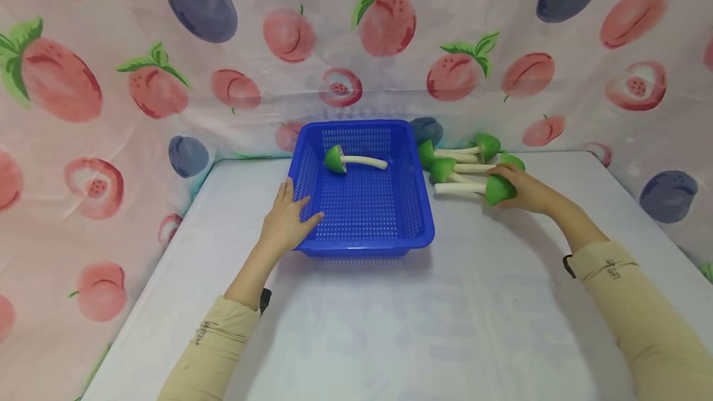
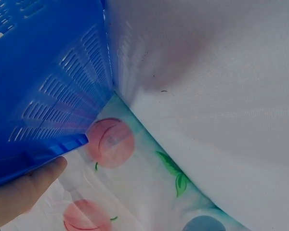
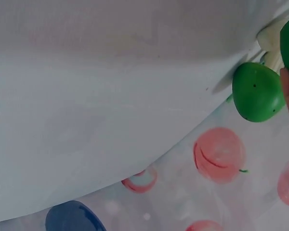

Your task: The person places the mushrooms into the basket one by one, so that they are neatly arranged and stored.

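Note:
My left hand (image 1: 284, 221) rests on the left rim of a blue perforated plastic basket (image 1: 362, 245), its fingers spread. One finger lies along the rim in the left wrist view. Inside the basket lies a toy mushroom (image 1: 335, 160) with a green cap and a long white stem. On the table to the right, my right hand (image 1: 526, 190) grips the green cap of another toy mushroom (image 1: 499, 190), its white stem pointing left. Just behind it lie several more toy mushrooms (image 1: 442, 170), partly overlapping. Only a fingertip of the right hand shows in the right wrist view, beside a green cap (image 3: 257, 91).
A white-covered table (image 1: 367, 327) carries the basket and the mushrooms. Behind it and at the sides hangs a fruit-printed cloth (image 1: 234, 135). The mushroom pile sits close to the basket's right wall, near the table's back edge.

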Available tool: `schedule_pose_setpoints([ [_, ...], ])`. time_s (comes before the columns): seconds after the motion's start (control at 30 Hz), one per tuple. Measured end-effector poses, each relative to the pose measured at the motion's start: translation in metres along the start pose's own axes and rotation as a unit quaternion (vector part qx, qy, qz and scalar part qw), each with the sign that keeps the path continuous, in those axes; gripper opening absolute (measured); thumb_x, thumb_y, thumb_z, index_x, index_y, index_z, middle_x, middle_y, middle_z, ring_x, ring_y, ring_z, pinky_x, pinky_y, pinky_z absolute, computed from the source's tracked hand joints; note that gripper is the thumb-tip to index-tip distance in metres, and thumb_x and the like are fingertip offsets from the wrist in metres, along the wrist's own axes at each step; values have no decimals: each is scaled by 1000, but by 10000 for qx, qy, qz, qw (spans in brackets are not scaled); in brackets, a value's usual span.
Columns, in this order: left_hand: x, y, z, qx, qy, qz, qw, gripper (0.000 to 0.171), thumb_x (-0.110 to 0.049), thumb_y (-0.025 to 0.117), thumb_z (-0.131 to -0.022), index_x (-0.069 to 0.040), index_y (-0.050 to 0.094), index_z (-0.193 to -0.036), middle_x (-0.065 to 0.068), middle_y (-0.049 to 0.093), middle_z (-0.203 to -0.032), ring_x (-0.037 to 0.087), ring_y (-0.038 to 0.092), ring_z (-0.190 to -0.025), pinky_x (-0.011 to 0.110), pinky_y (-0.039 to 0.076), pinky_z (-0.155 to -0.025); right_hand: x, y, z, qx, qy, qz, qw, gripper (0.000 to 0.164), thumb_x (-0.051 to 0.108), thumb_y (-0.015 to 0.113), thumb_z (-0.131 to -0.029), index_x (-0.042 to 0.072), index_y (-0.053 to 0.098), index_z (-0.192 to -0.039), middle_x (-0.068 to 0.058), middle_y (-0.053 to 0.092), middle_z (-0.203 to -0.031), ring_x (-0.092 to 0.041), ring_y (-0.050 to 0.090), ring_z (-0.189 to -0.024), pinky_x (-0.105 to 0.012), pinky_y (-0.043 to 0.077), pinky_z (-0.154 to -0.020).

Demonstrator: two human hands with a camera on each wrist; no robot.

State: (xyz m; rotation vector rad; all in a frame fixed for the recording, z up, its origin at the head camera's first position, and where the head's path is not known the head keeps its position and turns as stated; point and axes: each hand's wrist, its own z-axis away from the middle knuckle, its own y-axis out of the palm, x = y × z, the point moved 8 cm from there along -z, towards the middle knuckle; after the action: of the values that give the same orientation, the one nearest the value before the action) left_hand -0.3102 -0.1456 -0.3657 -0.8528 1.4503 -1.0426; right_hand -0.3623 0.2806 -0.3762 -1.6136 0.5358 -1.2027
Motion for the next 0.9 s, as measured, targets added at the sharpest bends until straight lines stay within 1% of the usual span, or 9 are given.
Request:
schedule_pose_setpoints([
  [0.13, -1, 0, 0, 6, 17, -8, 10000, 63, -44, 53, -92, -1, 47, -137, 27, 4, -155, 38, 1, -146, 59, 36, -103, 6, -9, 4, -375, -344, 8, 9987, 67, 6, 77, -74, 1, 43, -131, -32, 28, -137, -53, 33, -123, -67, 32, -96],
  [0.27, -1, 0, 0, 31, 24, -35, 10000, 63, -45, 53, -92, -1, 47, -137, 27, 4, -155, 38, 1, -146, 58, 39, -101, 14, -15, 7, -635, -586, 91, 9962, 68, 7, 79, -73, 0, 44, -131, -28, 37, -128, -44, 43, -111, -61, 39, -89],
  [0.4, -2, -1, -1, 8, 52, -24, 10000, 63, -45, 53, -92, -1, 47, -137, 27, 4, -155, 37, 1, -146, 58, 37, -102, 18, -22, 6, -731, -618, 140, 9953, 69, 10, 79, -73, -1, 44, -131, -28, 42, -125, -40, 45, -108, -56, 42, -85],
  [0.5, -2, -1, -2, -7, 68, -4, 10000, 63, -45, 53, -92, -1, 47, -137, 27, 4, -155, 37, 1, -146, 58, 35, -104, 21, -28, 3, -781, -594, 127, 9951, 68, 8, 79, -73, -2, 45, -131, -30, 42, -125, -41, 44, -110, -57, 41, -87],
  [0.6, -2, -1, -1, -4, 56, -12, 10000, 63, -45, 53, -92, -2, 47, -137, 27, 4, -155, 37, 1, -146, 58, 37, -103, 24, -33, -1, -829, -552, 58, 9950, 69, 7, 80, -72, -3, 45, -131, -29, 43, -124, -41, 45, -110, -57, 41, -88],
  [0.67, -1, -1, 0, 2, 44, -20, 10000, 63, -45, 53, -92, -2, 47, -137, 27, 4, -155, 37, 1, -146, 58, 37, -103, 26, -37, -5, -868, -480, -1, 9951, 68, 7, 80, -73, -2, 46, -131, -27, 44, -122, -37, 47, -106, -53, 42, -85],
  [0.8, 0, 0, 0, 25, 22, -43, 10000, 63, -45, 53, -92, -2, 47, -137, 27, 4, -155, 37, 1, -146, 58, 38, -102, 32, -44, -11, -938, -398, -37, 9948, 67, 9, 79, -74, 0, 47, -132, -24, 45, -121, -30, 47, -101, -40, 44, -80],
  [0.87, 0, 0, 0, 28, 12, -58, 10000, 63, -45, 53, -92, -2, 47, -137, 26, 3, -156, 37, 0, -146, 58, 39, -101, 38, -47, -15, -954, -414, -51, 9946, 67, 10, 79, -75, 1, 46, -133, -23, 44, -122, -30, 46, -102, -37, 44, -79],
  [0.9, 0, 0, 0, 25, 14, -69, 10000, 63, -46, 53, -92, -2, 47, -137, 26, 3, -156, 37, 0, -146, 58, 39, -101, 42, -48, -17, -948, -439, -74, 9945, 67, 11, 78, -76, 0, 45, -133, -24, 43, -123, -31, 46, -103, -38, 45, -79],
])
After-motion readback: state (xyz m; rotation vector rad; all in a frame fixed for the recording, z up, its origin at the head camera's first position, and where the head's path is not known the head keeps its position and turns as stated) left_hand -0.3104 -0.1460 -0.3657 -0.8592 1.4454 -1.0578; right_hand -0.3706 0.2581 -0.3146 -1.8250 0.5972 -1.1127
